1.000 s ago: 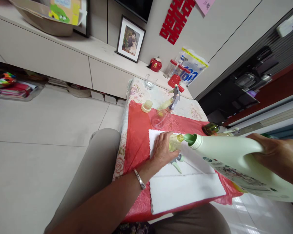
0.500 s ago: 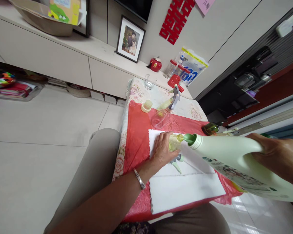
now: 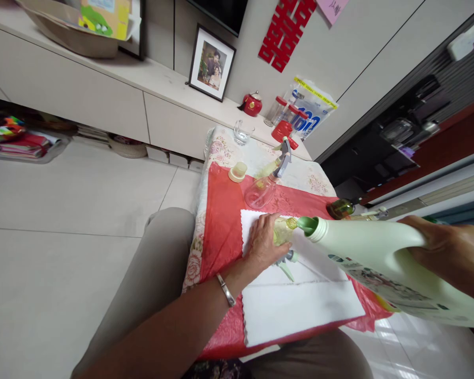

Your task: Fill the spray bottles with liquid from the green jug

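Head view: L hand (image 3: 263, 239) is closed round the yellow bottle (image 3: 283, 231), fingers & thumb on its sides; bottle is on the white cloth (image 3: 300, 310), mid-table, neck pointing R. Bracelet (image 3: 225, 290) on L wrist. R hand (image 3: 450, 255) is clamped on the handle of the pale green jug (image 3: 375, 247), which is held up over the cloth's R side, tipped nearly flat w/ its green spout (image 3: 308, 225) right at the bottle's neck. Can't tell if spout & neck touch, or if liquid's flowing.

Spray head (image 3: 286, 269), grey/green, lies on the cloth just beside L thumb, partly hidden by the hand. Cloth is on a red sheet (image 3: 225, 226), itself over a floral tablecloth (image 3: 221, 150).

Beyond L hand: clear sprayer (image 3: 259, 193) upright on red sheet, cap (image 3: 237, 172) to its L, glass mug (image 3: 242, 132) nr table's far edge. Dk green bottle (image 3: 342, 209) at far R, behind jug. On the cabinet behind: framed photo (image 3: 212, 63), red pot (image 3: 253, 104), red-lidded jars & a bag (image 3: 312, 108).
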A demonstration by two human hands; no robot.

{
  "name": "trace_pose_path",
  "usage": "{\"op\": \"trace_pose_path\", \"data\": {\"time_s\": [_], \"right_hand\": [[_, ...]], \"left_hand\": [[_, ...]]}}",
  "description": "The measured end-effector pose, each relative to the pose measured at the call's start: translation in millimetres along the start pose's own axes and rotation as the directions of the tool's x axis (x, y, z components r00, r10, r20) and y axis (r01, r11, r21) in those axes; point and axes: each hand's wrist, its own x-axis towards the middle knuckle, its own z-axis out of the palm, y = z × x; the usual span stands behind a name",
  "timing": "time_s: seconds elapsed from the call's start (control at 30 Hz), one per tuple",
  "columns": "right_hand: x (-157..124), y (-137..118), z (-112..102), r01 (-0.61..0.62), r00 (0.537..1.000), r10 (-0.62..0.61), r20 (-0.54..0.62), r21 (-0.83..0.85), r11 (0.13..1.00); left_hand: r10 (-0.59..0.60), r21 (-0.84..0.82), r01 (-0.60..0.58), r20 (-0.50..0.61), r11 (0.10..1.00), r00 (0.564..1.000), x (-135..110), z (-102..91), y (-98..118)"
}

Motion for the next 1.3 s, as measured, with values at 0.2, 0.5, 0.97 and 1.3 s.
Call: {"op": "trace_pose_path", "data": {"time_s": [0.2, 0.5, 0.97, 1.3], "right_hand": [[-0.5, -1.7, -1.0, 0.013, 1.0, -0.012, -0.022, 0.036, 0.999], [-0.8, 1.2, 1.3, 0.007, 1.0, -0.006, -0.022, 0.025, 1.0], [-1.4, -0.9, -0.9, -0.001, 1.0, 0.002, -0.015, 0.01, 1.0], [0.0, 1.1, 1.0, 0.0, 0.999, 0.001, -0.037, 0.029, 1.0]], "left_hand": [[0.007, 0.0, -0.007, -0.006, 1.0, 1.0, -0.2, 0.9, -1.2], [0.012, 0.004, -0.012, -0.007, 1.0, 1.0, 0.0, 1.0, -1.7], [-0.002, -0.034, 0.001, -0.043, 0.999, 0.999, -0.8, 6.7, -5.5], [-0.008, -0.015, 0.007, -0.034, 1.0, 0.999, -0.4, 5.5, -4.5]]}}
